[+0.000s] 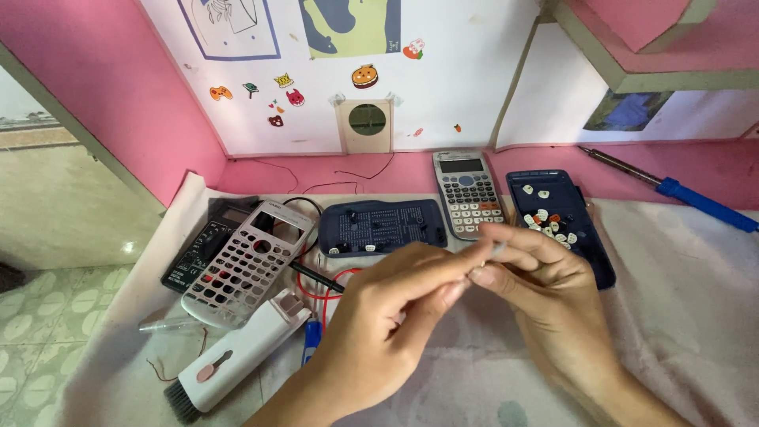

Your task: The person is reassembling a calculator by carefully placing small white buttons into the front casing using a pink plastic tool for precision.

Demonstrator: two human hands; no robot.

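Observation:
My left hand (387, 332) and my right hand (545, 292) meet in the middle of the view, fingertips pinched together on a small pale part (494, 251) that is mostly hidden. Behind them lies a dark blue calculator back shell (379, 225) with its inside up. To the right, a dark blue calculator cover (565, 213) holds several loose white and red keys. A whole grey calculator (468, 194) stands between the two. At the left lies an empty grey calculator front panel (249, 265) with open key holes.
A white cleaning brush tool (237, 356) lies at the lower left, a black multimeter (202, 241) under the front panel, and red and black wires (320, 281) beside it. A blue-handled soldering iron (680, 190) rests at the back right. Pale cloth (680, 316) covers the pink desk.

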